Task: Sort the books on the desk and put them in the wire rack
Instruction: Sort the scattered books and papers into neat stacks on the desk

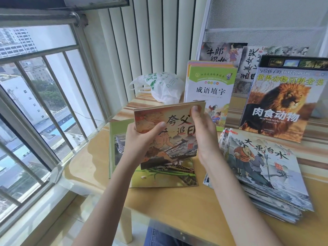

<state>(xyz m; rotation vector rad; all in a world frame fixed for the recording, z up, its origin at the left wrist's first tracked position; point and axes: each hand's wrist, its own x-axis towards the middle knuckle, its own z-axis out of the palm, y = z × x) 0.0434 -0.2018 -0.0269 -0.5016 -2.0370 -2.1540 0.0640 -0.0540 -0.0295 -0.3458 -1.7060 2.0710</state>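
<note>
Two hands are holding one thin picture book (170, 134) upright above the desk (177, 206). The left hand (140, 141) is gripping its left edge, thumb lying across the cover; the right hand (204, 132) is clasping the right edge, thumb pressing near the top corner. Just beneath it a green-covered book (159, 176) is lying flat, and to the right a fanned pile of picture books (262, 171) is resting, its lower layers slipping toward the desk's near edge. Farther back, a green-and-white booklet stack (211, 86) and a lion encyclopedia (280, 98) are leaning upright; a plastic bag (163, 86) is sitting beside them. Behind these the wire rack (266, 20) is already holding two titles (221, 52).

Risk, as judged: reaching over the leaning books could be tipping them forward, and the loose pile could be sliding off if it is nudged.
</note>
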